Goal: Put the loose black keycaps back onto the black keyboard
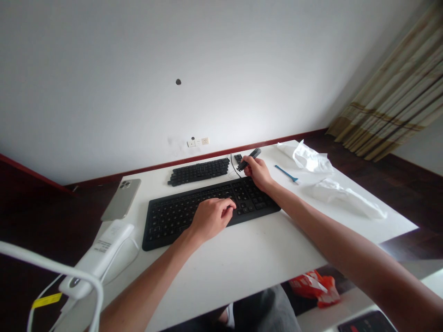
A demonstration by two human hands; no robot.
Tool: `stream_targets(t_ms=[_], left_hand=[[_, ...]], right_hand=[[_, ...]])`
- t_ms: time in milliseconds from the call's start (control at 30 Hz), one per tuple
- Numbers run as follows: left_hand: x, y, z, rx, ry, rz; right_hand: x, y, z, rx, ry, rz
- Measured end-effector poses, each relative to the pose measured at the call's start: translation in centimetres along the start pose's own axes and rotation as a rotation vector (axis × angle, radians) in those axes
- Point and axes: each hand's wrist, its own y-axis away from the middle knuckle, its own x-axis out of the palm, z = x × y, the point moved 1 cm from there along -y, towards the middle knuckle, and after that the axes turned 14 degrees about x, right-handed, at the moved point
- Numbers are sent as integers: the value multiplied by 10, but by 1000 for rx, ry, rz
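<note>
A black keyboard (173,216) lies on the white table, with most of its left and middle keycaps off so that small pale stems show. My left hand (212,216) rests over the middle of it, fingers curled and pressed together; whatever they may pinch is hidden. Above the keyboard's back right edge, my right hand (258,170) is closed around a dark grey hand tool (254,154) with a thick handle, tilted. Behind the keyboard, the removed keycaps (200,170) are set out in rows, and a smaller group of keycaps (238,158) sits near the tool.
To the right lie a blue cleaning brush (286,173) and crumpled white tissues (308,157). A phone (122,199) and a white power strip (100,258) with a cord occupy the left side. The table's back edge faces a wall with sockets (198,142). Below is a red bag (316,287).
</note>
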Motion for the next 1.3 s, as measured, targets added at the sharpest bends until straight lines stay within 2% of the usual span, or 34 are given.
stream_targets(t_ms=[1300], left_hand=[[0, -1, 0, 0, -4, 10]], right_hand=[[-1, 2, 2, -6, 43, 19]])
